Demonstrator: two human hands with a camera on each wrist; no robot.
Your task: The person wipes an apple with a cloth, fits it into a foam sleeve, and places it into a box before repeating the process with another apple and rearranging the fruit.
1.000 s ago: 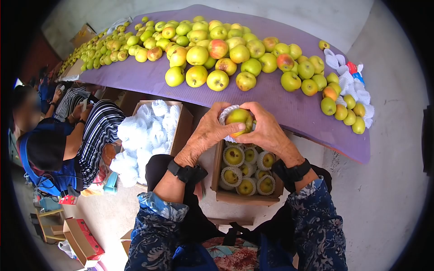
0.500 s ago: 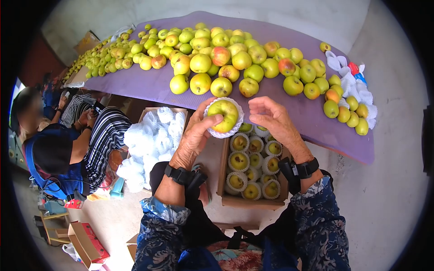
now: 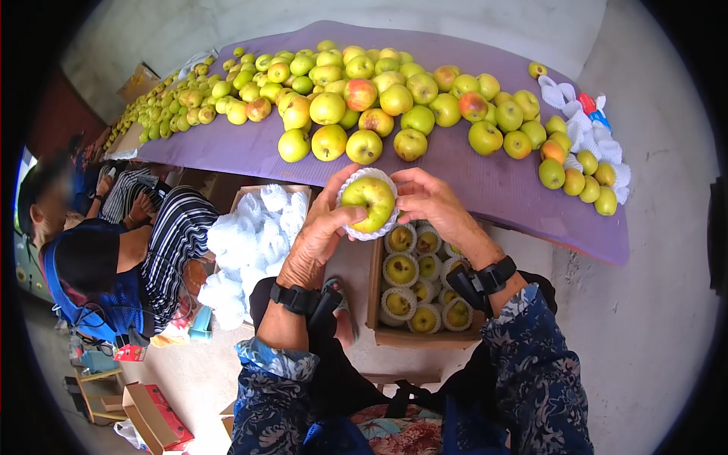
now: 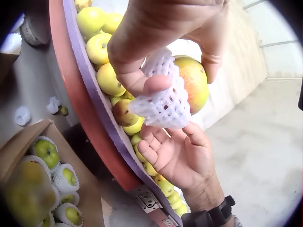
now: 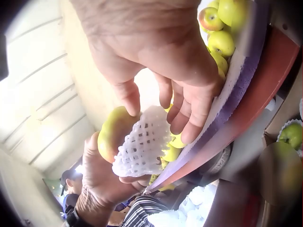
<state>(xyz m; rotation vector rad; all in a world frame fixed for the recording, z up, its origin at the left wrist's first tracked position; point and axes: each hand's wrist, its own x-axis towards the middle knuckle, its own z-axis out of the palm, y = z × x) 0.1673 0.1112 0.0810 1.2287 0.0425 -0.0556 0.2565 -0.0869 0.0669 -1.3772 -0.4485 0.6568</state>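
Observation:
A yellow-green apple sits in a white foam net, its stem end facing up toward the head camera. My left hand grips the netted apple from the left, thumb across the top of the fruit and fingers around the net. On the other side is my right hand, its fingertips right at the net's edge. In the right wrist view, the right thumb is against the apple, while the other fingers hang loosely bent beside the net. Below the hands, a cardboard box contains several netted apples.
A purple-covered table bears a long heap of loose apples. White foam nets lie at its right end; more nets fill a box at the left. A seated person in striped clothing is farther left.
The right hand came away from the apple, then moved back to the net's right edge. The left hand has kept its hold, and the apple has turned its stem end up.

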